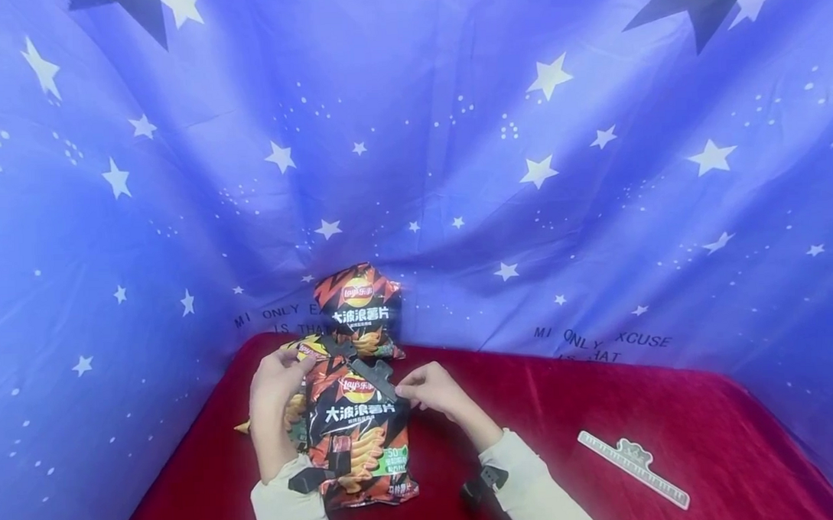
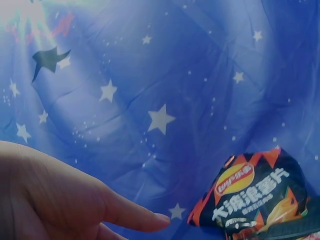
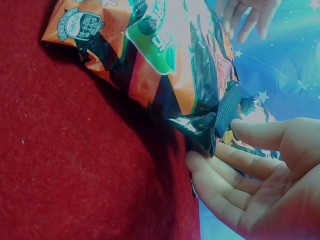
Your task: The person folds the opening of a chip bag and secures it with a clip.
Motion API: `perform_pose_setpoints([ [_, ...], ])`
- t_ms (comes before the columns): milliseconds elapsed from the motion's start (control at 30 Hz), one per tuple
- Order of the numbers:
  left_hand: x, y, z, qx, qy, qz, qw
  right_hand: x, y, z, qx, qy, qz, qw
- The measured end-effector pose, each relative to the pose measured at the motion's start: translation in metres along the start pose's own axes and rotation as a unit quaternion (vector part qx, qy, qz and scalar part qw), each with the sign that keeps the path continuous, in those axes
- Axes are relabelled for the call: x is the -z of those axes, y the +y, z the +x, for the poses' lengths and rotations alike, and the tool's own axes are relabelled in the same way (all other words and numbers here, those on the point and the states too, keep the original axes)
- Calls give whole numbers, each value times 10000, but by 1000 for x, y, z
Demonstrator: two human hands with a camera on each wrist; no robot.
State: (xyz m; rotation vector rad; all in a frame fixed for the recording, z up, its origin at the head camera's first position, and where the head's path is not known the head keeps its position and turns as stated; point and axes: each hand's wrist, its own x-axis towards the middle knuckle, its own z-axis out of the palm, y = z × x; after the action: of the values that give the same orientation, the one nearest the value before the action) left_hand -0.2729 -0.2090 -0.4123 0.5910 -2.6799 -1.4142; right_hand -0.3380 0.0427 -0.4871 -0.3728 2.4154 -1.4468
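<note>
An orange-and-black chip bag (image 1: 355, 461) stands upright on the table, with a black bag clip (image 1: 374, 378) slanting across its top. My right hand (image 1: 431, 393) pinches the lower right end of this clip; in the right wrist view, the thumb (image 3: 250, 131) is against the clip (image 3: 228, 111) and the fingers reach under the bag's corner. Beside the bag's upper left, my left hand (image 1: 273, 399) is held with its fingers relaxed. The left wrist view shows its thumb (image 2: 130, 212) extended, touching nothing visible there; its other fingers are mostly hidden.
Another matching chip bag (image 1: 359, 300) stands behind the front one. Part of a further bag (image 1: 296, 413) shows behind my left hand. A whitish ruler-like clip (image 1: 633, 467) lies on the red cloth (image 1: 518, 417) at the right. A blue starry curtain (image 1: 455, 174) rises behind.
</note>
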Motion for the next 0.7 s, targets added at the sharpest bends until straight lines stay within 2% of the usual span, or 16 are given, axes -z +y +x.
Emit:
perform_pose_setpoints([
  [167,-4,9,-1,-342,340,-79,9988,3,1,-2,15,105,-133,9999],
  [367,6,26,-2,-734,286,-365,9962,17,-8,2,266,415,-340,9982],
  [500,18,43,3,-886,110,-848,9924,29,-23,10,357,520,143,9979],
  [600,23,54,13,-948,-90,-1436,9850,38,-34,18,303,665,656,9952],
  [700,24,60,26,-839,-291,-1989,9760,44,-42,27,181,873,1148,9894],
])
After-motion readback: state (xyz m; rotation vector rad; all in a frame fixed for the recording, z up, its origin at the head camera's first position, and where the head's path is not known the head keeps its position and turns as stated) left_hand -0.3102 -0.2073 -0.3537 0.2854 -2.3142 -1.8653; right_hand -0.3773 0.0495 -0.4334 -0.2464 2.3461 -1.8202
